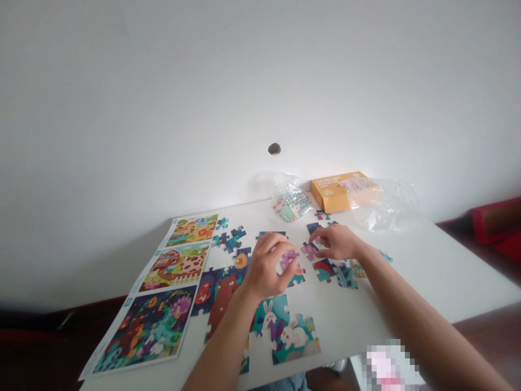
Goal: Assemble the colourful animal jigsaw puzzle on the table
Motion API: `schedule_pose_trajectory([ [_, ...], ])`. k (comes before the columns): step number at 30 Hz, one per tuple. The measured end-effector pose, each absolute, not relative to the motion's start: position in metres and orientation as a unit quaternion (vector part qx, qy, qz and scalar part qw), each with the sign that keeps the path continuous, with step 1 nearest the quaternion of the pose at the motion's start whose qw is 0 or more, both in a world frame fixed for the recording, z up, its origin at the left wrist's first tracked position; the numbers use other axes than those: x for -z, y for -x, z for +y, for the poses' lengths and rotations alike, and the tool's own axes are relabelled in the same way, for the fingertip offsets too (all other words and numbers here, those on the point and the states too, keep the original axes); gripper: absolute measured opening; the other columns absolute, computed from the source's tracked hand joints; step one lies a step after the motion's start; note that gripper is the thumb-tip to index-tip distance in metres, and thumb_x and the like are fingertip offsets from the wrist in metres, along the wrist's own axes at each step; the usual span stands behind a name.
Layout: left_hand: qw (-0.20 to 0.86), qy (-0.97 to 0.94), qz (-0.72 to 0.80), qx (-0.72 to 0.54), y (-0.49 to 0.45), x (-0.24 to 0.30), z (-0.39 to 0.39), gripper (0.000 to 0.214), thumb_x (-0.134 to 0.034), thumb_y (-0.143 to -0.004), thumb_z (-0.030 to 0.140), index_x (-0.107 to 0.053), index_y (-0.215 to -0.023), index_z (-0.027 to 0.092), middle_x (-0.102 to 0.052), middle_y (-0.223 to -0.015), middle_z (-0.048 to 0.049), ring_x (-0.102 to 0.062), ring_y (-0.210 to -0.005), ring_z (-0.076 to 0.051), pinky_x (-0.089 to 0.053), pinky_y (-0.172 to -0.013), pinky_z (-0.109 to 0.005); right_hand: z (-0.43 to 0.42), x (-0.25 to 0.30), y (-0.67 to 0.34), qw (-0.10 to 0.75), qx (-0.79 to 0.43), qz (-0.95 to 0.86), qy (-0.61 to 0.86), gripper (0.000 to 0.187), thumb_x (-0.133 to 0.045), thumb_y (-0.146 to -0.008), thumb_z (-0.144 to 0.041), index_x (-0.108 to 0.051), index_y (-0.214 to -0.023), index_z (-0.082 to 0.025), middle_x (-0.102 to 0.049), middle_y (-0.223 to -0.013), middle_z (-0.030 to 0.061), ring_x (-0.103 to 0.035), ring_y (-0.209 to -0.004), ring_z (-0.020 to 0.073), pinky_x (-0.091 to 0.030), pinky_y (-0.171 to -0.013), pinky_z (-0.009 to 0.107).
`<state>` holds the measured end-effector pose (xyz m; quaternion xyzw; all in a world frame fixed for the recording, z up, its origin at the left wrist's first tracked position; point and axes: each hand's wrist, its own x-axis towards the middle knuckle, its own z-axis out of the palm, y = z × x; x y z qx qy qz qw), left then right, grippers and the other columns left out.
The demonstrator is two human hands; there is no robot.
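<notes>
Pinches a pink piece (288, 259) in the left hand (266, 266) above the counter (427, 271). Rests the right hand (337, 241) by its fingertips on a purple piece (310, 250) just beside. Framed by rabbit pieces (285, 331) in front, a sheet (163, 293) at left, a box (331, 190) and bags (382, 203) by the wall.

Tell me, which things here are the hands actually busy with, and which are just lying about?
In use:
left hand pinching a pink piece
right hand, fingertips on a purple piece
loose pieces close by
joined bear section
picture sheet alongside

Lying about:
orange box
bagged pieces
empty clear bag
</notes>
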<state>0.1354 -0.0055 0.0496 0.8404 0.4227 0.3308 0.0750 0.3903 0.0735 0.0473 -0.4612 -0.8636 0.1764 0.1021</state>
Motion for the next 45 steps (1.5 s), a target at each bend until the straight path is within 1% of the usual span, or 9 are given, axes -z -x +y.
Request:
schedule_pose_trajectory([
  [4,0.097,-0.856,0.424,-0.28,-0.142,-0.037,0.005,0.028,-0.073,-0.081,0.043,-0.068,-0.099,0.022,-0.065,-0.107,-0.0078,-0.058,-0.105,-0.026,-0.046,-0.098,-0.045,0.072,-0.046,-0.392,0.061,-0.178,-0.872,0.453,0.049,-0.079,-0.07,-0.05,-0.072,-0.115,-0.032,-0.07,-0.075,-0.002,-0.062,-0.067,0.0174,-0.033,-0.06,0.027],
  [9,0.102,-0.848,0.456,-0.252,-0.123,-0.026,0.005,0.037,-0.074,-0.081,0.051,-0.07,-0.105,0.024,-0.068,-0.113,-0.0071,-0.056,-0.112,-0.028,-0.043,-0.099,-0.046,0.073,-0.038,-0.38,0.058,-0.165,-0.858,0.484,0.044,-0.075,-0.074,-0.055,-0.071,-0.111,-0.03,-0.07,-0.078,-0.0011,-0.063,-0.07,0.0183,-0.031,-0.059,0.027],
  [14,0.107,-0.852,0.461,-0.225,-0.108,-0.016,0.008,0.044,-0.084,-0.072,0.05,-0.073,-0.107,0.025,-0.07,-0.12,-0.0061,-0.055,-0.117,-0.03,-0.043,-0.099,-0.048,0.07,-0.035,-0.371,0.054,-0.167,-0.856,0.486,0.049,-0.071,-0.078,-0.055,-0.067,-0.12,-0.03,-0.071,-0.078,-0.0007,-0.065,-0.073,0.0202,-0.031,-0.059,0.027],
  [21,0.127,-0.85,0.455,-0.232,-0.108,-0.007,0.012,0.035,-0.081,-0.079,0.04,-0.075,-0.11,0.026,-0.069,-0.126,-0.0043,-0.051,-0.123,-0.028,-0.043,-0.106,-0.047,0.068,-0.042,-0.374,0.045,-0.185,-0.867,0.461,0.057,-0.074,-0.072,-0.062,-0.069,-0.12,-0.031,-0.071,-0.079,-0.0007,-0.064,-0.069,0.0194,-0.033,-0.059,0.028],
  [28,0.141,-0.836,0.481,-0.225,-0.104,-0.003,0.015,0.037,-0.08,-0.08,0.035,-0.074,-0.116,0.03,-0.068,-0.131,-0.0024,-0.049,-0.125,-0.031,-0.038,-0.11,-0.054,0.063,-0.048,-0.377,0.023,-0.214,-0.877,0.43,0.071,-0.078,-0.066,-0.067,-0.067,-0.126,-0.032,-0.071,-0.082,0.0001,-0.064,-0.069,0.0195,-0.035,-0.059,0.028],
  [34,0.134,-0.838,0.475,-0.231,-0.103,0.0,0.017,0.034,-0.077,-0.083,0.039,-0.074,-0.116,0.03,-0.068,-0.131,-0.0024,-0.049,-0.125,-0.03,-0.037,-0.111,-0.054,0.066,-0.039,-0.371,0.046,-0.147,-0.858,0.49,0.061,-0.066,-0.082,-0.058,-0.063,-0.134,-0.029,-0.072,-0.081,0.0026,-0.067,-0.077,0.0231,-0.038,-0.064,0.029],
  [40,0.131,-0.837,0.48,-0.226,-0.103,-0.001,0.016,0.037,-0.078,-0.081,0.038,-0.074,-0.117,0.03,-0.069,-0.13,-0.0025,-0.049,-0.125,-0.03,-0.036,-0.113,-0.054,0.067,-0.037,-0.369,0.046,-0.158,-0.859,0.484,0.048,-0.068,-0.081,-0.054,-0.068,-0.121,-0.028,-0.073,-0.08,0.0012,-0.067,-0.073,0.0211,-0.036,-0.061,0.028],
  [43,0.13,-0.837,0.481,-0.227,-0.103,-0.001,0.016,0.035,-0.078,-0.082,0.037,-0.074,-0.116,0.031,-0.069,-0.129,-0.0022,-0.048,-0.126,-0.031,-0.036,-0.112,-0.056,0.067,-0.038,-0.369,0.044,-0.166,-0.855,0.489,0.047,-0.068,-0.08,-0.054,-0.068,-0.119,-0.027,-0.073,-0.08,0.001,-0.067,-0.073,0.0205,-0.036,-0.061,0.027],
  [45,0.131,-0.837,0.481,-0.226,-0.103,0.0,0.016,0.034,-0.077,-0.082,0.037,-0.074,-0.116,0.031,-0.069,-0.129,-0.0021,-0.048,-0.126,-0.031,-0.036,-0.112,-0.056,0.068,-0.038,-0.369,0.038,-0.17,-0.854,0.49,0.052,-0.07,-0.078,-0.056,-0.067,-0.122,-0.027,-0.073,-0.081,0.0012,-0.067,-0.075,0.0209,-0.037,-0.062,0.027],
])
